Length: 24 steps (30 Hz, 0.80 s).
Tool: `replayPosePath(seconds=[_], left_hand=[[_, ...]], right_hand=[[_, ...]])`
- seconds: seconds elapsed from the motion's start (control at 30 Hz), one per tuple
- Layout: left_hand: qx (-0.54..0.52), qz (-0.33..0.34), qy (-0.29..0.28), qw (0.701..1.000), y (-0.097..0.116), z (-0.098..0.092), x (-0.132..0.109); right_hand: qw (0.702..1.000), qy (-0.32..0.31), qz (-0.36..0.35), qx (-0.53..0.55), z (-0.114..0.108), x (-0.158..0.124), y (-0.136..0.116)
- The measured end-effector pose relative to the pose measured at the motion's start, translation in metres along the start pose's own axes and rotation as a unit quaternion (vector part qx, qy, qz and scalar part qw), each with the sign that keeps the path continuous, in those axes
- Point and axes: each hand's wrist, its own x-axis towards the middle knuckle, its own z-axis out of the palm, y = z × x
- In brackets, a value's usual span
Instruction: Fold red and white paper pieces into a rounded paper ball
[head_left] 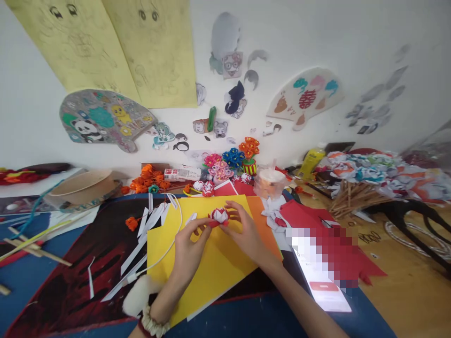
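Note:
A small red-and-white folded paper flower (220, 216) is held between my two hands above a yellow paper sheet (211, 272). My left hand (192, 241) pinches its left lower edge with thumb and fingertips. On the opposite side, my right hand (243, 230) has its thumb under the flower and its fingers curved around the right and upper edge. White petals stand up in the middle, with red ones around the base. A white cable (165, 256) runs across the yellow sheet left of my hands.
White paper strips (144, 244) lie to the left. A lit phone (327, 286) and red paper (303, 220) are at the right. Behind stand potted paper-like flowers (249, 149), a lidded cup (270, 180) and a yellow bottle (312, 162). A brown bowl (82, 188) sits far left.

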Motion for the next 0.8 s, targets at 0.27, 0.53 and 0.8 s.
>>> replayPosePath(seconds=[0.27,0.53,0.8], left_hand=[[-0.145,-0.095,-0.043,0.984,-0.015,-0.004,0.000],[-0.025,0.037,-0.053,0.998,-0.014,-0.010,-0.003],[0.296,0.304,0.041,0.905,-0.018,-0.007,-0.015]], right_hand=[[0.979,-0.009,0.046,0.200,0.011,-0.008,0.000],[0.986,-0.020,0.005,0.168,0.000,-0.005,-0.001],[0.956,0.098,-0.139,-0.240,0.006,-0.021,-0.004]])
